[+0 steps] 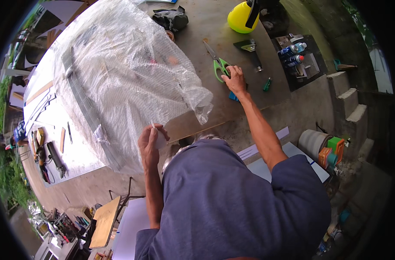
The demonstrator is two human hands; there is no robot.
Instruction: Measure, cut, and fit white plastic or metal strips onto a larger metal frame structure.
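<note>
My right hand (pixel 236 82) reaches over the brown tabletop, its fingers closed at the handle of green-handled scissors (pixel 217 63). The blades point away from me and lie against the table. Close to my body, my left hand (pixel 149 142) pinches a small translucent white piece (pixel 161 139); its exact kind cannot be made out. Just beyond that hand spreads a large heap of clear bubble wrap (pixel 128 73), with a bundled grey strip (pixel 82 97) lying along its left part. A blue object (pixel 233 96) shows partly beneath my right wrist.
Right of the scissors lie a black-and-green tool (pixel 250 51) and a small green cutter (pixel 267 84). A yellow spray bottle (pixel 243 18) stands at the far edge. Spray cans (pixel 293 60) sit on a side stand. Pliers and other hand tools (pixel 42 154) rest on the white surface at left.
</note>
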